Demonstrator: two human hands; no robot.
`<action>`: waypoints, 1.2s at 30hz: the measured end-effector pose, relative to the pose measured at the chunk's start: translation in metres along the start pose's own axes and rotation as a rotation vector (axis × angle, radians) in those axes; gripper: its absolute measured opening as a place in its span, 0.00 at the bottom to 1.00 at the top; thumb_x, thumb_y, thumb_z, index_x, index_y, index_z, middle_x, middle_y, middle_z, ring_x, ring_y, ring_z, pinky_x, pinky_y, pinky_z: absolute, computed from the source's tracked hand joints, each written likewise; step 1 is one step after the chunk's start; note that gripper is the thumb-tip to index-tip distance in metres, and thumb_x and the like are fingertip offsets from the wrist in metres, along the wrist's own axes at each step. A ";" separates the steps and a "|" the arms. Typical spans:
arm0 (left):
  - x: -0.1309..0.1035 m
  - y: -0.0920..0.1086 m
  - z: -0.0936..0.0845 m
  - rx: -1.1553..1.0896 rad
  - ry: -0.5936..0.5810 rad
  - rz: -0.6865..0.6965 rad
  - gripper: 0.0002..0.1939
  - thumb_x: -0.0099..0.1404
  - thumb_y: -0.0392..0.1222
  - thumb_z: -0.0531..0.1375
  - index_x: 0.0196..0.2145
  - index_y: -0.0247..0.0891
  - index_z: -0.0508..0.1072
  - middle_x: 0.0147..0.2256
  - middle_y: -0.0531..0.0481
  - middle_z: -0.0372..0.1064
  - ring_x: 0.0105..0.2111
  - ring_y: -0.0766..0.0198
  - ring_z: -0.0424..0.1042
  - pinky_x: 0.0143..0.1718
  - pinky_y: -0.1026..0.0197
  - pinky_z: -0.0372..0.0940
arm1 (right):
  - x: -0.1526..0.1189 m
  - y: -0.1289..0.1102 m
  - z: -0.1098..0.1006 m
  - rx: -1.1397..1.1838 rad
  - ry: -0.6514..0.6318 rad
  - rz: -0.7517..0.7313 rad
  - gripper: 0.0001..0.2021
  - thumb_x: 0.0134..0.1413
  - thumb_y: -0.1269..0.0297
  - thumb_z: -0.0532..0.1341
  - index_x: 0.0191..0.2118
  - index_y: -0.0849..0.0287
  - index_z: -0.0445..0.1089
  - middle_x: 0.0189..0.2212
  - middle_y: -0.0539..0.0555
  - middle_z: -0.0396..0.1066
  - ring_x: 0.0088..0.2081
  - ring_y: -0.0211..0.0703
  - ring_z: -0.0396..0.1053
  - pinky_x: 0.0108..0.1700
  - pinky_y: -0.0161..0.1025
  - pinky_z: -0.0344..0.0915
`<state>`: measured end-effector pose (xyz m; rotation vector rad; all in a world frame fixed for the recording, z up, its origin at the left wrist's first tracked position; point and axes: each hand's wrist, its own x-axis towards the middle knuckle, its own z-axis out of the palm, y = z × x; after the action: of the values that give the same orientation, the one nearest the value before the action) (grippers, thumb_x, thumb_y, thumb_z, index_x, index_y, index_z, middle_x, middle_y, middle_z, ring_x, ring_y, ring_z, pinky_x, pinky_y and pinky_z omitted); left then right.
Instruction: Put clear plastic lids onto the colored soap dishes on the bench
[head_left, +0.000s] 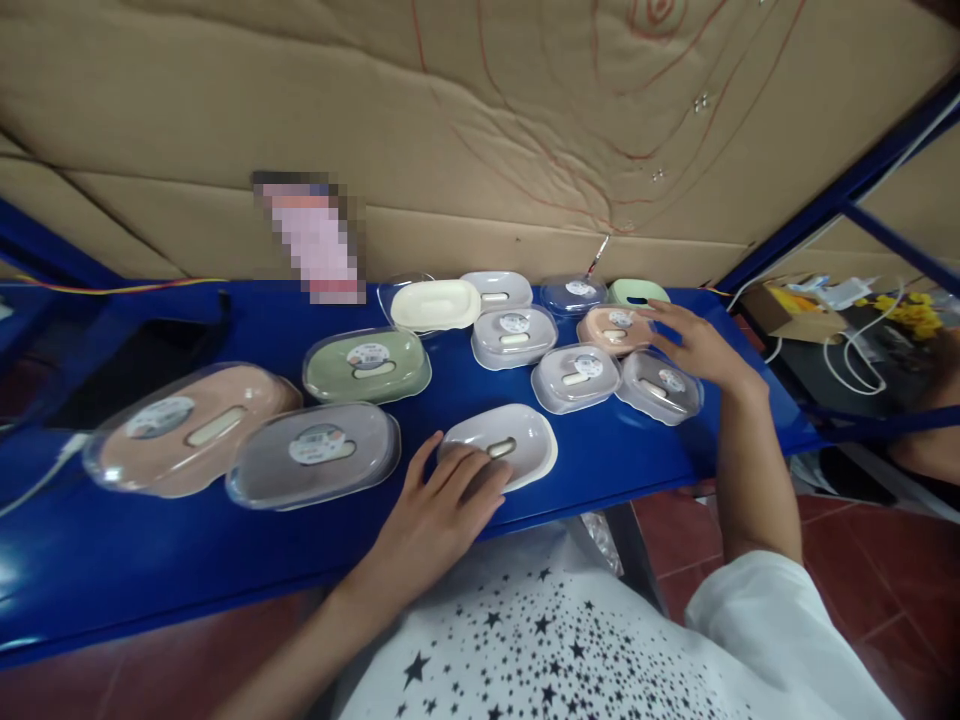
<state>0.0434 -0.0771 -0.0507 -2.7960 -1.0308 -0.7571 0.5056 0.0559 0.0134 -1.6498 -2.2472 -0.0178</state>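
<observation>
On the blue table lies an oval grey-white lid (525,438) with a small slot, near the front edge. My left hand (450,490) rests on its left part, fingers spread. My right hand (686,340) is at the right, fingers apart, at the edge of a peach oval box (611,329) with a clear cover and label. Just behind that hand is a green oval piece (636,292) with a dark slot. A grey covered box (660,388) sits below the right hand, with another grey covered box (574,378) beside it.
Peach (187,430), grey (315,455) and green (367,366) covered boxes stand at the left. A cream tray (435,305) and more covered boxes are at the back, before a cardboard wall (480,120). A blurred phone-like object (315,240) leans there. Blue frame bars stand right.
</observation>
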 end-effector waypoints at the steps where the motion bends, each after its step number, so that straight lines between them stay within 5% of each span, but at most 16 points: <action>1: 0.000 0.000 0.001 0.005 -0.004 0.002 0.10 0.76 0.38 0.62 0.54 0.42 0.75 0.49 0.47 0.78 0.52 0.54 0.75 0.73 0.38 0.53 | 0.008 0.008 -0.001 0.006 -0.006 0.005 0.20 0.70 0.61 0.59 0.63 0.54 0.74 0.66 0.62 0.72 0.68 0.58 0.70 0.69 0.62 0.66; 6: 0.006 0.002 0.002 0.023 -0.036 0.021 0.11 0.72 0.36 0.61 0.51 0.42 0.76 0.49 0.45 0.76 0.53 0.52 0.74 0.72 0.36 0.55 | 0.028 0.001 -0.008 -0.021 0.035 -0.027 0.18 0.73 0.66 0.56 0.60 0.59 0.76 0.63 0.68 0.74 0.66 0.62 0.71 0.69 0.64 0.65; 10: 0.015 0.003 -0.001 0.024 -0.045 0.040 0.13 0.72 0.37 0.61 0.53 0.42 0.76 0.49 0.44 0.76 0.53 0.52 0.73 0.71 0.36 0.56 | 0.009 -0.077 -0.010 -0.007 0.055 -0.191 0.19 0.76 0.65 0.53 0.63 0.50 0.74 0.66 0.58 0.72 0.68 0.58 0.69 0.70 0.65 0.65; 14: 0.017 0.002 -0.002 0.001 -0.060 0.036 0.14 0.75 0.38 0.59 0.57 0.42 0.75 0.49 0.45 0.76 0.53 0.53 0.73 0.71 0.37 0.59 | -0.035 -0.169 0.007 0.104 -0.172 -0.542 0.30 0.72 0.54 0.64 0.74 0.46 0.61 0.71 0.54 0.66 0.72 0.54 0.64 0.74 0.61 0.62; 17: 0.014 -0.001 0.000 -0.013 -0.067 0.049 0.14 0.77 0.39 0.58 0.57 0.41 0.74 0.50 0.44 0.76 0.54 0.53 0.74 0.71 0.37 0.60 | -0.059 -0.196 0.029 0.104 -0.259 -0.627 0.35 0.71 0.52 0.65 0.77 0.51 0.56 0.73 0.57 0.63 0.73 0.53 0.63 0.75 0.60 0.61; 23: 0.006 -0.006 0.005 -0.088 -0.082 0.057 0.18 0.77 0.35 0.59 0.61 0.39 0.72 0.62 0.38 0.71 0.65 0.49 0.69 0.72 0.38 0.62 | -0.077 -0.183 0.063 0.167 -0.161 -0.566 0.32 0.70 0.61 0.66 0.75 0.53 0.59 0.68 0.59 0.70 0.72 0.53 0.64 0.72 0.59 0.67; 28: 0.003 -0.009 0.008 -0.149 -0.100 0.066 0.17 0.77 0.34 0.58 0.61 0.39 0.73 0.64 0.39 0.70 0.68 0.50 0.67 0.73 0.39 0.61 | -0.077 -0.178 0.048 0.175 -0.169 -0.560 0.32 0.73 0.57 0.64 0.76 0.44 0.56 0.69 0.55 0.70 0.71 0.52 0.66 0.72 0.59 0.67; 32: 0.005 -0.009 0.008 -0.132 -0.081 0.073 0.15 0.78 0.37 0.58 0.60 0.39 0.73 0.64 0.39 0.70 0.67 0.49 0.68 0.71 0.39 0.64 | -0.011 -0.129 0.015 0.144 0.025 -0.321 0.22 0.76 0.65 0.56 0.70 0.44 0.67 0.67 0.51 0.72 0.69 0.51 0.68 0.72 0.58 0.66; 36: 0.005 -0.010 0.005 -0.108 -0.031 0.049 0.15 0.78 0.41 0.58 0.60 0.40 0.72 0.66 0.37 0.67 0.67 0.47 0.68 0.68 0.37 0.67 | 0.090 -0.056 0.010 0.012 -0.154 -0.177 0.23 0.67 0.66 0.66 0.65 0.66 0.72 0.65 0.65 0.73 0.66 0.58 0.71 0.72 0.58 0.64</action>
<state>0.0426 -0.0651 -0.0536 -2.9208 -0.9491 -0.7899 0.4274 0.1227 0.0402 -1.4867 -2.4980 0.0812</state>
